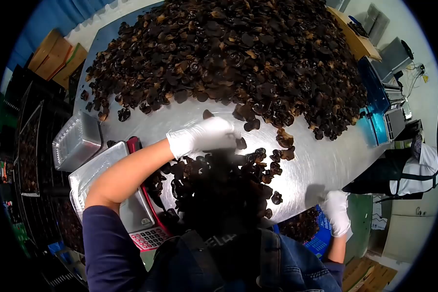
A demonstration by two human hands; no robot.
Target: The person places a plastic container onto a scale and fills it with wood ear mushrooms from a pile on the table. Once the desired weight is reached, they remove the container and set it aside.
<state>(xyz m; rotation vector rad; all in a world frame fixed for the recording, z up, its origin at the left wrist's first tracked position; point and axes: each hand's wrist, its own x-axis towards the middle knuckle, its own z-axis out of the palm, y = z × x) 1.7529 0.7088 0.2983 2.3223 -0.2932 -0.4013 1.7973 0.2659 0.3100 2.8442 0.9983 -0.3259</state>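
A large heap of dark brown wood ear mushrooms [228, 53] covers the far part of the metal table [321, 151]. My left hand [204, 136], in a white glove, reaches over the table between that heap and a smaller pile of wood ear mushrooms [219, 185] close to my body. Its fingers are curled, with a dark wood ear piece [241, 143] at the fingertips. My right hand [336, 213], also gloved in white, is beside the table's right front edge, near a blue basket [321, 238] with mushrooms in it. Its fingers are bent, and whatever they may hold is hidden.
At left, a scale [146, 224] with red edging carries a clear plastic tray [102, 170]. Clear plastic boxes [78, 141] are stacked behind it. Dark racks [31, 146] line the left side. Another person [399, 170] is at the right edge, near a blue machine [372, 107].
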